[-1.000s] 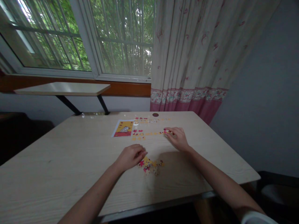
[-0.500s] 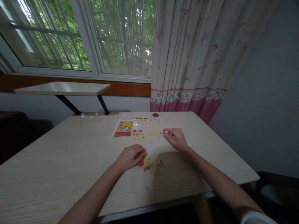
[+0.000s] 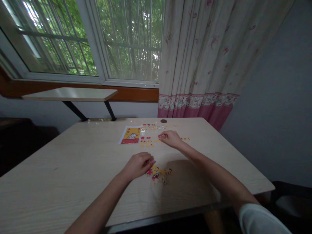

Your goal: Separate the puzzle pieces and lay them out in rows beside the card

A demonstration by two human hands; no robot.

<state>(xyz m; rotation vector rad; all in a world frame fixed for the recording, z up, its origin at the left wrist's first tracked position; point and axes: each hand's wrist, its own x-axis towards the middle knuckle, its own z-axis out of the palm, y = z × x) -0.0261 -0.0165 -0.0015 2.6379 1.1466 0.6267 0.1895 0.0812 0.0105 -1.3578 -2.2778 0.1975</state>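
My right hand [image 3: 171, 139] reaches over the sorted rows, with thumb and fingers pinched on a small red jigsaw puzzle piece [image 3: 160, 136]. Below and left of it, my left hand [image 3: 138, 165] rests at the upper left edge of a loose heap of puzzle pieces [image 3: 161, 175] in yellow, red and white. Its fingers are curled together, and whatever may be in them is hidden. Red pieces [image 3: 145, 137] and yellow pieces [image 3: 146, 146] lie in rows beyond my hands, partly covered by the right one. Left of those rows lies a picture sheet [image 3: 131, 136] showing a white animal on yellow and red.
The pale wooden table [image 3: 80, 169] carries a raised shelf [image 3: 73, 93] on dark legs at the back left. A dark round disc [image 3: 163, 121] sits near the back edge. Behind stand a barred window and a curtain [image 3: 195, 65].
My right hand has moved left along the rows with the red puzzle piece, uncovering yellow pieces at the right end. My left hand stays beside the heap. The view has shifted slightly.
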